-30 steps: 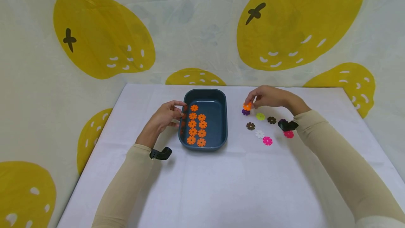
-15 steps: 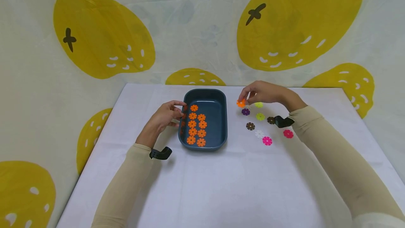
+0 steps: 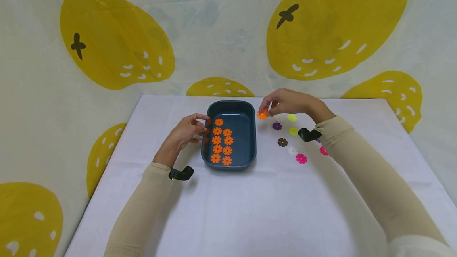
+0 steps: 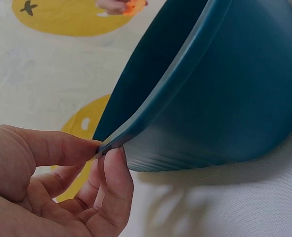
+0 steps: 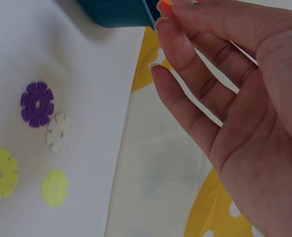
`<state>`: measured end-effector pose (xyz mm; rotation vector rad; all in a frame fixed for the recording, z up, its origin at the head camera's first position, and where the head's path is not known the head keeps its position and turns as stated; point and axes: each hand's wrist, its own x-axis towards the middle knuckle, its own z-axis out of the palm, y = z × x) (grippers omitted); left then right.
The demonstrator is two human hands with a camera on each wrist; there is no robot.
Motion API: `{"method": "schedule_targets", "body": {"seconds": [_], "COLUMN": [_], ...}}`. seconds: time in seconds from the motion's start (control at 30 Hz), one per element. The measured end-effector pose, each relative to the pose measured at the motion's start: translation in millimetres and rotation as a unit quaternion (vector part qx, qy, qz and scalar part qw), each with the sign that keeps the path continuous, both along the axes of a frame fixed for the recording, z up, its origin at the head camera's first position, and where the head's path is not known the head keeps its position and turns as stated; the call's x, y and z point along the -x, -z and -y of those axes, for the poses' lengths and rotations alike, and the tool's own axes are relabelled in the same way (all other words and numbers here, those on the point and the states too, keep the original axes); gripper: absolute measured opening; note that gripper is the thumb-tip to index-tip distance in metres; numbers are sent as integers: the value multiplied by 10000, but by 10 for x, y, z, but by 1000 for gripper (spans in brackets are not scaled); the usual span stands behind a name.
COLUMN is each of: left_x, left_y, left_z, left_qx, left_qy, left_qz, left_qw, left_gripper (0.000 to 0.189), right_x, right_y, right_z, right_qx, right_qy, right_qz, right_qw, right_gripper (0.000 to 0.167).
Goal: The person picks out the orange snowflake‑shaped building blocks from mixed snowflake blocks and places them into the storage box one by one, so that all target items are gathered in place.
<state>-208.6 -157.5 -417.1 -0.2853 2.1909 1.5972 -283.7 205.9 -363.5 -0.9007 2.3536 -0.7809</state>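
A dark blue tray (image 3: 244,138) stands on the white table, with several orange notched plastic discs (image 3: 228,140) lying flat in its left half. At its left side, my left hand (image 3: 183,132) pinches the rim between thumb and fingers, as the left wrist view shows on the tray wall (image 4: 220,108). My right hand (image 3: 290,101) holds another orange notched disc (image 3: 262,115) by the fingertips, raised just outside the tray's far right corner. In the right wrist view only a sliver of this disc (image 5: 166,2) shows beside the thumb.
Right of the tray, loose discs lie on the table: purple (image 3: 277,123), yellow (image 3: 293,131), brown (image 3: 282,139), white (image 3: 292,151) and pink (image 3: 301,156). Others are partly covered by the right wrist and its black strap device (image 3: 309,134). A fruit-print cloth (image 3: 221,43) hangs behind the table.
My right hand has moved left toward the tray with the orange disc, away from above the purple disc, uncovering a white and a yellow one. The left hand and tray have stayed put.
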Motion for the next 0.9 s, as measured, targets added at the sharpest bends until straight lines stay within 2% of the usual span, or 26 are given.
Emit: {"method": "schedule_targets", "body": {"seconds": [0.17, 0.43, 0.9], "left_x": [2, -4, -2], "left_y": [10, 19, 28], "left_z": [2, 8, 13], "left_qx": [-6, 4, -35], "left_qy": [16, 33, 46], "left_qz": [-6, -31, -33], "left_qw": [10000, 10000, 10000], "left_gripper": [42, 43, 43], "right_x": [8, 25, 80], "right_y": [4, 8, 29], "right_z": [93, 259, 539], "right_qx": [101, 180, 243], "right_qy": [-12, -241, -241], "right_qz": [88, -21, 203], "right_qw": [9999, 9995, 9992], "right_gripper": [23, 23, 21]}}
